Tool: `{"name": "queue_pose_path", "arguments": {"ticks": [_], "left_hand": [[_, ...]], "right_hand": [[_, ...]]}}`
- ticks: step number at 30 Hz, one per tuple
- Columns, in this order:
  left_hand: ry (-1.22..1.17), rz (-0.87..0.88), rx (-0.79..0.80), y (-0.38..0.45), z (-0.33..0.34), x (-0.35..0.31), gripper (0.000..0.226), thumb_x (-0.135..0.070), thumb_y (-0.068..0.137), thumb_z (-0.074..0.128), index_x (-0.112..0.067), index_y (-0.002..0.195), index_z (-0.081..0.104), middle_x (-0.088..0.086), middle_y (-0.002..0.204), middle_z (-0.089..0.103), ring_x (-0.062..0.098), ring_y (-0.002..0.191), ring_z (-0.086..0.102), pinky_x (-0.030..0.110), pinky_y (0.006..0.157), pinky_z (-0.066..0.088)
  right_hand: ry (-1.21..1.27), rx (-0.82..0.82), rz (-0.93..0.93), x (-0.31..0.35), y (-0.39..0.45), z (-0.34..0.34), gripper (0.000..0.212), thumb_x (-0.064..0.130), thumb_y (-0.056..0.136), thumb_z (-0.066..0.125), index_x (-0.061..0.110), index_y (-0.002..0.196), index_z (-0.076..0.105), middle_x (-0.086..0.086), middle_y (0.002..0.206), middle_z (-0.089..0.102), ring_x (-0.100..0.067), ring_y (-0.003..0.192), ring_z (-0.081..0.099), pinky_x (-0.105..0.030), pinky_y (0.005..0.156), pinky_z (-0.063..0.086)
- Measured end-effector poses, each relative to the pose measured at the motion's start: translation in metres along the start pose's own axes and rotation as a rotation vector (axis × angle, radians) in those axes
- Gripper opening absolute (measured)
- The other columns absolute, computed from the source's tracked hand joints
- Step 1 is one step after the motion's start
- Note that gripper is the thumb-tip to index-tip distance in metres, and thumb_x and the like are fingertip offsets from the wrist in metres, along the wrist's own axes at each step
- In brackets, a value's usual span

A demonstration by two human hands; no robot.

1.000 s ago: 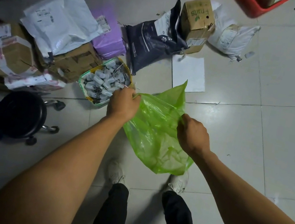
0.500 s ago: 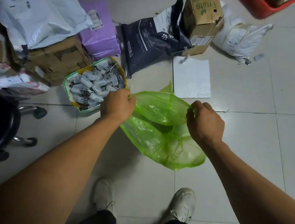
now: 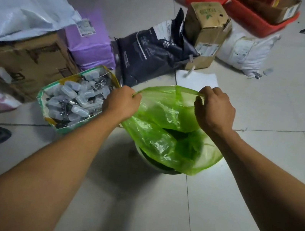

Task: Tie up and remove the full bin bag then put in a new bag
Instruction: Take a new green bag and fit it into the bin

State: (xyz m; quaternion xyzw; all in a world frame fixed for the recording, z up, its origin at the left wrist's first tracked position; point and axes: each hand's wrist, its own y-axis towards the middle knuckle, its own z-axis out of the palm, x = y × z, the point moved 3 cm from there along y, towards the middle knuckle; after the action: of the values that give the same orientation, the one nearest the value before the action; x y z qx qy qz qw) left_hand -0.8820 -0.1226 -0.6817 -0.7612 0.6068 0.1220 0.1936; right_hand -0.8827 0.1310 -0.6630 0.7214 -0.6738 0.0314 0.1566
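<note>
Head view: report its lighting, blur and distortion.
Head view: dim overall, with a brighter patch on the floor right of the green bag; motion blur smears the white mailers upper left; wide-angle bending curves the tile lines; both forearms cast soft shadows.

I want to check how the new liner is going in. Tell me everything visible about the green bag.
The green bag is thin, translucent, crinkled plastic, apparently empty. Its mouth is stretched open between the left hand, which pinches one edge, and the right hand, which grips the far rim. Its body droops over the pale bin, largely hiding it; the rim is not yet fitted.
</note>
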Motion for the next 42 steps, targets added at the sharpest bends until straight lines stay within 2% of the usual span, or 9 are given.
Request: {"name": "queue_pose_path", "arguments": {"ticks": [12,18,21,24,27,31,35,38,42], "left_hand": [[-0.135,0.066,-0.004,0.006,0.011,0.000,0.050,-0.044,0.100,0.041,-0.009,0.065,0.050,0.027,0.092,0.067,0.043,0.090,0.062,0.044,0.080,0.049],[-0.086,0.045,0.010,0.006,0.013,-0.004,0.050,-0.039,0.100,0.040,0.003,0.092,0.066,0.029,0.099,0.068,0.045,0.095,0.062,0.046,0.084,0.051],[-0.069,-0.016,0.007,0.012,0.012,-0.002,0.049,-0.041,0.099,0.039,0.000,0.096,0.066,0.025,0.101,0.068,0.044,0.094,0.063,0.045,0.083,0.051],[-0.083,-0.045,-0.010,0.013,0.012,-0.002,0.048,-0.041,0.099,0.040,-0.002,0.098,0.068,0.022,0.102,0.070,0.041,0.094,0.064,0.044,0.083,0.051],[-0.077,-0.060,-0.022,0.012,0.014,-0.001,0.048,-0.041,0.098,0.039,-0.003,0.098,0.068,0.021,0.102,0.069,0.041,0.094,0.063,0.044,0.083,0.051],[-0.082,-0.052,-0.026,0.009,0.016,0.000,0.048,-0.042,0.098,0.039,-0.003,0.096,0.067,0.022,0.101,0.068,0.041,0.094,0.063,0.046,0.085,0.052],[-0.130,-0.011,-0.007,0.008,0.020,0.001,0.043,-0.042,0.097,0.042,-0.009,0.077,0.062,0.021,0.094,0.070,0.041,0.090,0.064,0.046,0.084,0.053],[-0.172,0.029,-0.032,0.007,0.023,0.001,0.046,-0.041,0.097,0.044,-0.012,0.063,0.050,0.023,0.088,0.068,0.042,0.087,0.063,0.043,0.077,0.051],[-0.237,0.093,-0.018,0.003,0.025,0.001,0.058,-0.056,0.094,0.046,-0.016,0.053,0.038,0.010,0.057,0.052,0.032,0.062,0.054,0.036,0.057,0.035]], "right_hand": [[-0.047,-0.072,-0.033,0.004,0.008,0.008,0.027,0.030,0.092,0.049,0.012,0.109,0.060,-0.015,0.105,0.063,-0.038,0.098,0.053,-0.045,0.077,0.046],[-0.105,-0.064,-0.139,0.019,-0.005,0.005,0.041,0.031,0.084,0.060,0.014,0.121,0.053,-0.013,0.122,0.054,-0.036,0.111,0.046,-0.044,0.087,0.039],[-0.096,-0.087,-0.300,0.033,-0.012,-0.001,0.032,0.031,0.081,0.061,0.014,0.107,0.060,-0.012,0.109,0.058,-0.035,0.104,0.049,-0.042,0.082,0.043],[0.021,0.208,-0.413,0.044,-0.017,0.004,0.011,0.030,0.078,0.060,0.019,0.080,0.062,-0.004,0.081,0.064,-0.028,0.081,0.056,-0.033,0.062,0.043],[-0.024,0.481,-0.448,0.050,-0.027,0.013,0.014,0.032,0.078,0.059,0.021,0.069,0.059,-0.004,0.072,0.064,-0.027,0.069,0.052,-0.033,0.060,0.046],[-0.192,0.494,-0.460,0.046,-0.035,0.024,0.022,0.034,0.084,0.052,0.022,0.095,0.067,-0.008,0.088,0.069,-0.034,0.083,0.064,-0.035,0.067,0.051],[-0.179,0.336,-0.410,0.034,-0.026,0.029,0.058,0.031,0.085,0.053,0.032,0.142,0.044,-0.005,0.143,0.051,-0.030,0.128,0.048,-0.042,0.102,0.045],[-0.226,0.282,-0.359,0.028,-0.018,0.033,0.073,0.035,0.086,0.056,0.030,0.151,0.024,-0.011,0.157,0.029,-0.031,0.143,0.027,-0.046,0.117,0.024],[-0.192,0.190,-0.287,0.030,-0.008,0.037,0.074,0.032,0.085,0.060,0.025,0.151,0.026,-0.012,0.155,0.031,-0.032,0.143,0.026,-0.047,0.116,0.023]]}}
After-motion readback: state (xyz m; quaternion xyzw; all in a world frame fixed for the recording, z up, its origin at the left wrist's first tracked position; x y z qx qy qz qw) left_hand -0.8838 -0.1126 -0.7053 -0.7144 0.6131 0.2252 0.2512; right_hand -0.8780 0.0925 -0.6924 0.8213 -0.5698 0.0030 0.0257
